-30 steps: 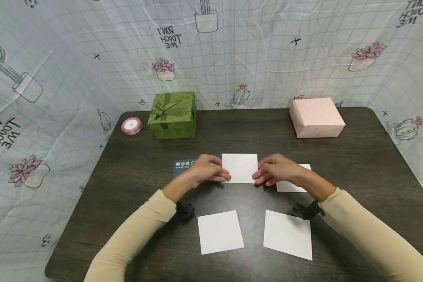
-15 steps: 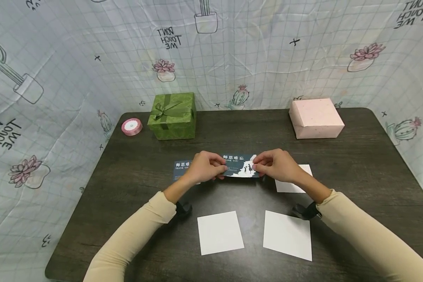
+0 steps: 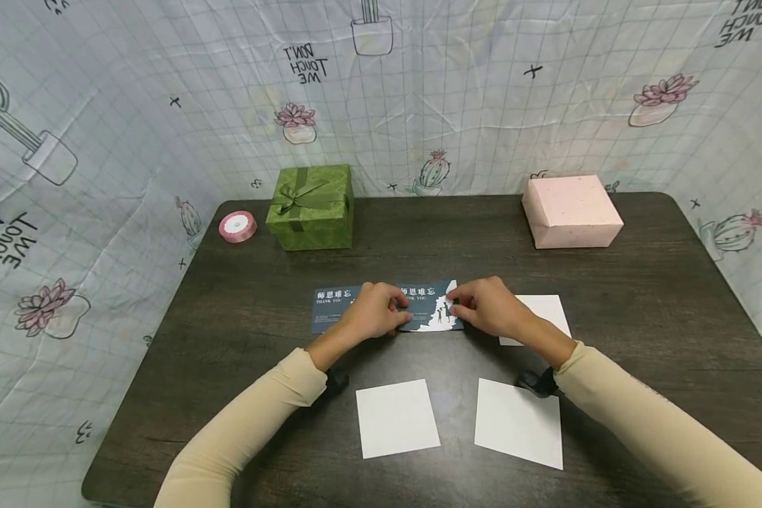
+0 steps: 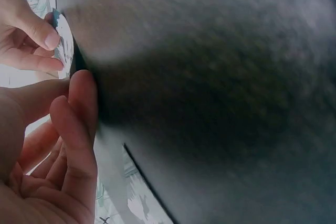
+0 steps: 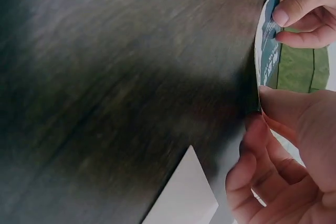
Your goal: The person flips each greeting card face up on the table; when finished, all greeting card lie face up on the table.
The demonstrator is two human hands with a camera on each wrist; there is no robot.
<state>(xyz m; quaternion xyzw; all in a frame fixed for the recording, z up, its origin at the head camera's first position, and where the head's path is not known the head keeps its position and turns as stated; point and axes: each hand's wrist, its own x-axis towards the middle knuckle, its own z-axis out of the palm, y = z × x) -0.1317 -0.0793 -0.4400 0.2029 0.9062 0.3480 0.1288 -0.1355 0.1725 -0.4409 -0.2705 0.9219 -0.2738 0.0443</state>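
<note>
The middle card [image 3: 424, 312] is blue and white.

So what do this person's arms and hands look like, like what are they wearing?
Both arms wear plain, close-fitting cream sleeves, the left sleeve and right sleeve ending short of the wrist. A small black device shows below the left cuff and another below the right cuff; their details are unclear. The left hand and right hand are gloveless.

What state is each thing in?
Held card, printed side up
Left hand, pinching held card
Right hand, pinching held card
Far-left card, printed side up
Near-left white card, flat
Near-right white card, flat
Far-right white card, partly hidden
Green box, closed, bow tied
Pink box, closed
Ribbon roll, wound
</note>
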